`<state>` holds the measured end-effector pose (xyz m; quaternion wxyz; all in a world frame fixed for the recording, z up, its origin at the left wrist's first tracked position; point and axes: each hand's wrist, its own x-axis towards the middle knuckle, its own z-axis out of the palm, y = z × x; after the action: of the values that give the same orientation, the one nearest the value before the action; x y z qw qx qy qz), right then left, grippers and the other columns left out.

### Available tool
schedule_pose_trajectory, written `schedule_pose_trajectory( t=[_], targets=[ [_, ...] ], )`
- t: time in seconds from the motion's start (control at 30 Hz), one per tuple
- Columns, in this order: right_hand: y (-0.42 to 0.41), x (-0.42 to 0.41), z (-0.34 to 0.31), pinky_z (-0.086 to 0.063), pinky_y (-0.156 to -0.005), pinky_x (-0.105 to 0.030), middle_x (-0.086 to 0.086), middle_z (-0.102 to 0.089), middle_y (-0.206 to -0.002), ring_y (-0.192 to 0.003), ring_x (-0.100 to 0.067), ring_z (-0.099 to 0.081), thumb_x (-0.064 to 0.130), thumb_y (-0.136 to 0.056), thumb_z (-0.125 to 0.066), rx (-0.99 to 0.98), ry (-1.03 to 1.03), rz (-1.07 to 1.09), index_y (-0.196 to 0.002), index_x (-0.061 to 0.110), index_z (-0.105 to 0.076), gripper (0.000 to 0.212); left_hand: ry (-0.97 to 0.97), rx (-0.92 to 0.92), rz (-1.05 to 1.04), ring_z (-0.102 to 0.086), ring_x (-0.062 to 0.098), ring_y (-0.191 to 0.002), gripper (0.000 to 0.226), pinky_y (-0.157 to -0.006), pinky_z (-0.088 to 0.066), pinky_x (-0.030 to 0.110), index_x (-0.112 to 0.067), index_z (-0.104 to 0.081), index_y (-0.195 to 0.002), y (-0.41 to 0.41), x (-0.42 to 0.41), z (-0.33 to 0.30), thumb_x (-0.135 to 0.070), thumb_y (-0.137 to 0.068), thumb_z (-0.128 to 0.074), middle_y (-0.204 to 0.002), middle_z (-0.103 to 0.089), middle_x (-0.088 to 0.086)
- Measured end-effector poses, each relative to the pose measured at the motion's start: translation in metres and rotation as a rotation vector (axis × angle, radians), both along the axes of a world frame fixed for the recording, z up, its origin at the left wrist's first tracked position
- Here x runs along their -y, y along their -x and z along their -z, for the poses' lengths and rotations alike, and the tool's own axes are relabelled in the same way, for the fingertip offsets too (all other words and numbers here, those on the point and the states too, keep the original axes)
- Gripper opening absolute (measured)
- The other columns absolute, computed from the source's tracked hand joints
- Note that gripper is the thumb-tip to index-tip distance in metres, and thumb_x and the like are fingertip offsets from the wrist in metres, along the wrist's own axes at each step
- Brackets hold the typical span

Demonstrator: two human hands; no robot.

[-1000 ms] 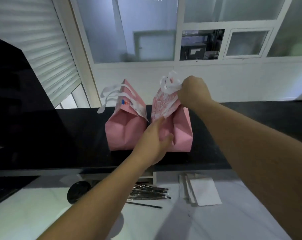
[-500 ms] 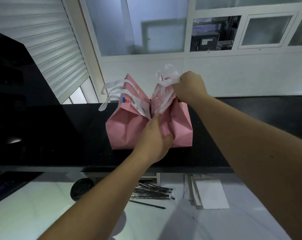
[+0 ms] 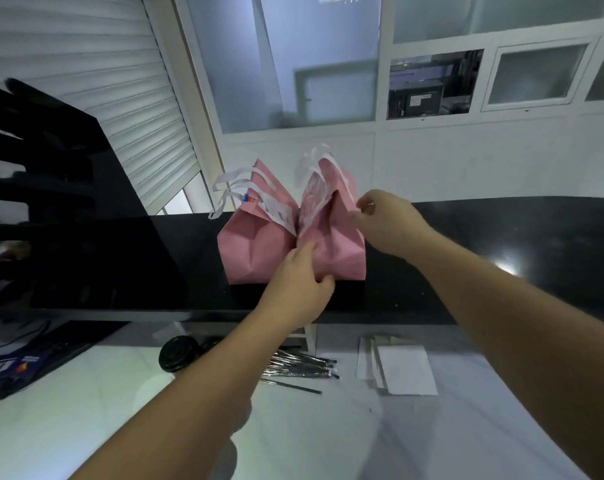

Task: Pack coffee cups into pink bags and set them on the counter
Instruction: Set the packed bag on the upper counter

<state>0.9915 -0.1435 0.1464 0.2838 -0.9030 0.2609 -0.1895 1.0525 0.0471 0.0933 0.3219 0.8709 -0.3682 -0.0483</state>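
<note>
Dim, bluish light, brightest at the windows [image 3: 321, 64]; edges bow, the view seems slightly soft.

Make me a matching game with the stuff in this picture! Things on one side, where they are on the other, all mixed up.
Things:
1. two pink bags
2. black lid
3. white napkins
4. left hand

Places:
A. on the white table, at the right
B. on the black counter
C. against the front of the right-hand bag
D. on the white table, left of the straws

Pairs: 1-B, 2-D, 3-A, 4-C
</note>
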Motion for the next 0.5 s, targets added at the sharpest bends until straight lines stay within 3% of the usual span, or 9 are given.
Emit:
schedule_pose_trajectory(
  t=[0.1, 0.2, 0.33, 0.5],
  targets=[
    [0.039, -0.012, 0.035, -0.057, -0.080, -0.034, 0.004, -0.070, -0.117, -0.095, -0.014, -0.066, 0.051, -0.095, -0.056, -0.004, -0.009, -0.030, -0.134, 0.023, -0.056, 0.048, -0.039, 0.023, 0.009, -0.046, 0.021, -0.136, 0.065, -0.104, -0.040, 0.032, -0.024, -0.037, -0.155, 0.025, -0.003, 0.008, -0.036, -0.096, -0.061, -0.156, -0.042, 0.001],
    [0.082, -0.019, 0.071, -0.057, -0.081, -0.035, 0.008, -0.066, -0.111, -0.098, -0.015, -0.066, 0.051, -0.094, -0.058, 0.013, -0.014, -0.004, -0.136, 0.026, -0.054, 0.048, -0.079, 0.059, 0.021, -0.045, 0.021, -0.139, 0.066, -0.110, -0.043, 0.039, -0.025, -0.037, -0.156, 0.052, -0.001, 0.022, -0.037, -0.096, -0.061, -0.157, -0.041, -0.001],
    [0.140, -0.026, 0.109, -0.056, -0.090, -0.037, 0.004, -0.062, -0.130, -0.111, -0.015, -0.061, 0.052, -0.095, -0.058, -0.056, -0.102, 0.077, -0.143, 0.033, -0.045, 0.053, -0.156, 0.084, 0.083, -0.041, 0.021, -0.143, 0.066, -0.113, -0.042, 0.041, -0.025, -0.037, -0.157, 0.094, 0.006, 0.049, -0.040, -0.097, -0.060, -0.160, -0.038, -0.003],
    [0.230, -0.034, 0.133, -0.051, -0.101, -0.047, 0.001, -0.056, -0.141, -0.127, -0.026, -0.052, 0.050, -0.098, -0.055, -0.140, -0.037, 0.263, -0.146, 0.029, -0.043, 0.053, -0.202, 0.143, 0.219, -0.043, 0.025, -0.139, 0.060, -0.112, -0.041, 0.041, -0.025, -0.040, -0.154, 0.150, 0.028, 0.070, -0.036, -0.098, -0.057, -0.155, -0.042, -0.003]
  ],
)
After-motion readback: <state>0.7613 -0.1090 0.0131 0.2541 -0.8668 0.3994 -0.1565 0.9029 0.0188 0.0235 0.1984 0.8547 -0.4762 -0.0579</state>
